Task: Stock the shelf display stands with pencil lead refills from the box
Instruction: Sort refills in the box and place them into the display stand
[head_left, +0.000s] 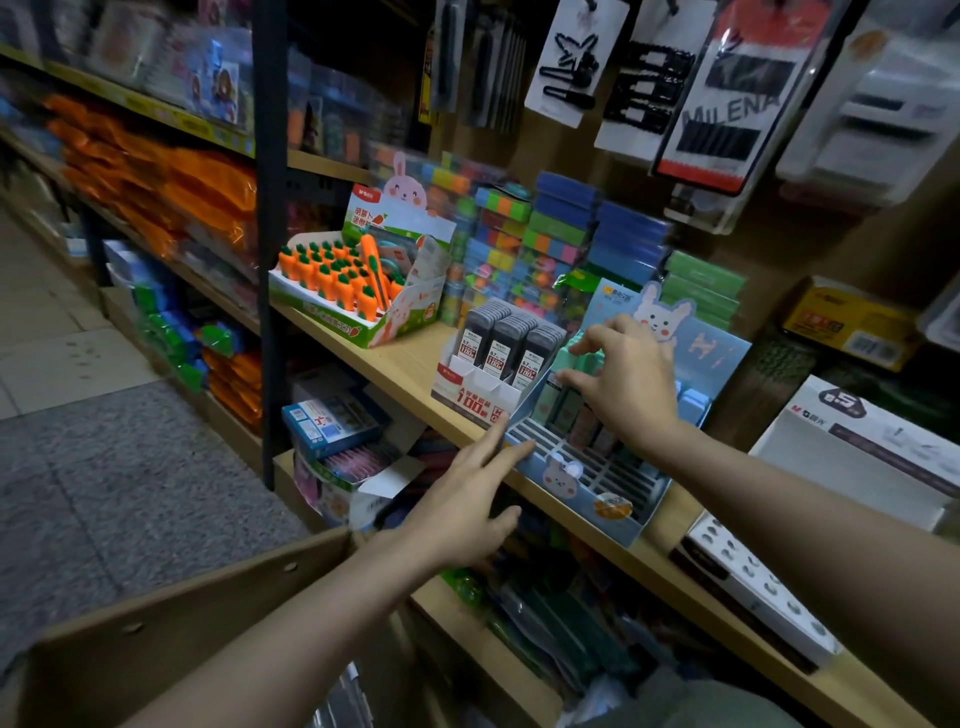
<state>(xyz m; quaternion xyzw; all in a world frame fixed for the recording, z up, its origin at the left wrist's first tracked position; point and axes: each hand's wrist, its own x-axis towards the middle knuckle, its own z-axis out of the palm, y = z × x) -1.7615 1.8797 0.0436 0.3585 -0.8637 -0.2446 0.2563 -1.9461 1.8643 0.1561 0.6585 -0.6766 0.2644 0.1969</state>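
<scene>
Neither hand grips anything. Stretched forward with straight fingers, the left hand (470, 499) has its fingertips at the front corner where the white lead-refill stand (480, 392) meets the blue bunny display stand (587, 480); whether they touch the cardboard cannot be told. Spread and loosely bent, the fingers of the right hand (631, 387) hover over the pastel packs (569, 402) standing in the rear slots of the blue stand, with no pack pinched.

On the wooden shelf (405, 364), the white stand carries 3 rows of dark grey pencil lead refill cases (506, 338), upright and packed close. It sits just beside the blue stand, on its left. The blue stand's front slots, a white grid, show open gaps, and a bunny face is printed on its front wall.

Further left on the same shelf is a tray of carrot-shaped items (337, 278) with a bunny header card. Stacked colourful blocks (524, 249) stand behind the 2 stands. Low in the view, a brown cardboard box (156, 618) shows its flap under the left forearm.
</scene>
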